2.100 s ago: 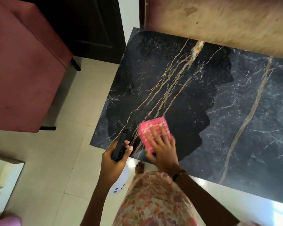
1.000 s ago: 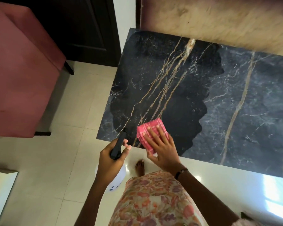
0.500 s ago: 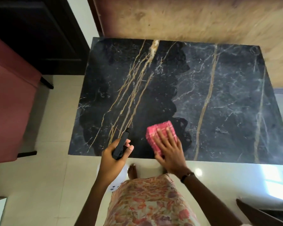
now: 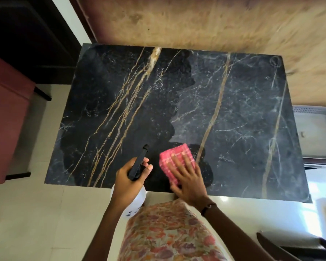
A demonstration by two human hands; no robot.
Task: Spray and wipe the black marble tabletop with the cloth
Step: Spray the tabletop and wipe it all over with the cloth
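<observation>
Worktop: the black marble worktop (image 4: 233,102) showed a darker, wet-looking left half and a duller grey right half, so the right half seemed not yet wiped.
Cloth: the pink cloth (image 4: 174,161) lay folded flat near the near edge, at the border of the two areas.
Right hand: the right hand (image 4: 186,178) pressed it down, fingers (image 4: 188,162) spread to hold the pad flat.
Left hand: the left hand (image 4: 129,180) wrapped the spray bottle (image 4: 137,164), fingers curled around its neck, nozzle pointing far, probably ready to spray again.
</observation>
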